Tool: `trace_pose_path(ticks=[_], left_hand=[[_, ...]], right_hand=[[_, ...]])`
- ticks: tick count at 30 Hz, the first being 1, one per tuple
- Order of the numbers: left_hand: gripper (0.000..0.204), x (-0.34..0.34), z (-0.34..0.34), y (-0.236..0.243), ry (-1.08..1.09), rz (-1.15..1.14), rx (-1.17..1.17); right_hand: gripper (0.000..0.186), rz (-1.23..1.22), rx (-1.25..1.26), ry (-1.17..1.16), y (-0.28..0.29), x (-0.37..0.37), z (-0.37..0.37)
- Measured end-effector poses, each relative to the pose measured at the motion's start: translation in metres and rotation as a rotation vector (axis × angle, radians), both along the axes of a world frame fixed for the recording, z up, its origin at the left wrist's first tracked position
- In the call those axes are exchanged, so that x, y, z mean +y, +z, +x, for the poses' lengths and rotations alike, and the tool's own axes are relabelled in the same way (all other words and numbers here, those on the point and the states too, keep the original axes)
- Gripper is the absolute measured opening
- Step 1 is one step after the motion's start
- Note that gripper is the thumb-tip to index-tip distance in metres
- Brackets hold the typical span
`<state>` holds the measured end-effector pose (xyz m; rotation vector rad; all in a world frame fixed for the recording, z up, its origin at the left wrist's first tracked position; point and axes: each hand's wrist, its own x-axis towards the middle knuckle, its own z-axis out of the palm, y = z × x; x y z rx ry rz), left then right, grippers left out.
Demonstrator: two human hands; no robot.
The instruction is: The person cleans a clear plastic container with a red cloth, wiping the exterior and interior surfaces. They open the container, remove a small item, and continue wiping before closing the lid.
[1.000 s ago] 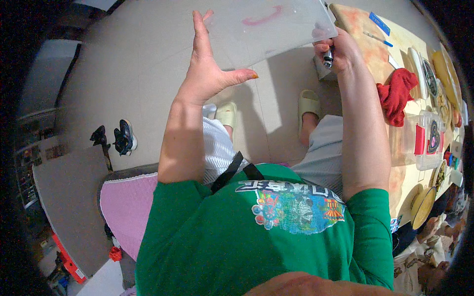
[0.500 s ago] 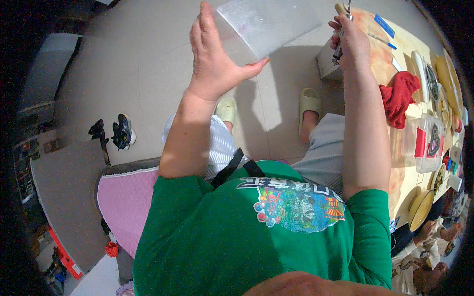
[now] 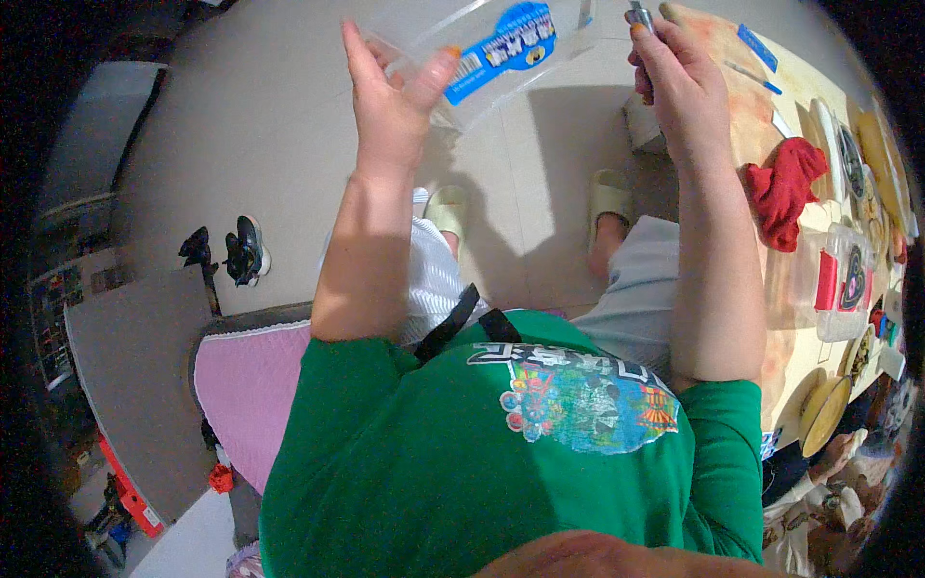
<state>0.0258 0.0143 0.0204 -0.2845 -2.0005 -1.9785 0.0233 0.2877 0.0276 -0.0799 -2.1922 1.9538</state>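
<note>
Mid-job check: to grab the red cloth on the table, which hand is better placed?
The right hand, probably: it is nearer the red cloth, though it holds a small metallic tool. The left hand is farther off, holding the clear container.

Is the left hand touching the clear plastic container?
Touching: the head view shows the left hand holding the clear plastic container by its left end, thumb over its wall.

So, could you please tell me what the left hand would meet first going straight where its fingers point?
For the left hand, the way looks free to the picture's upper edge, over floor; depth is unclear.
</note>
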Motion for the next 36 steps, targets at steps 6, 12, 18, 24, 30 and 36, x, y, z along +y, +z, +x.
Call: trace_pose_path(ticks=[6,12,18,24,30,36], left_hand=[[0.125,-0.024,-0.011,-0.017,-0.1,0.231,-0.256],[0.097,-0.019,-0.01,-0.013,-0.093,0.286,-0.313],[0.096,-0.008,-0.011,-0.011,-0.128,0.374,-0.346],[0.129,0.017,0.011,-0.024,-0.295,0.338,-0.391],[0.135,0.016,0.006,-0.023,-0.343,-0.09,-0.328],[0.131,0.018,0.002,-0.014,-0.39,-0.079,-0.325]], right_hand=[[0.032,-0.042,0.062,0.094,0.009,-0.01,0.006],[0.032,-0.038,0.04,0.133,0.0,-0.005,0.003],[0.034,-0.204,0.009,-0.001,0.011,-0.018,0.008],[0.03,-0.562,-0.082,0.079,-0.011,-0.001,-0.007],[0.012,-0.354,-0.147,0.054,0.018,0.015,-0.008],[0.013,-0.319,-0.213,0.219,0.01,-0.006,-0.002]])
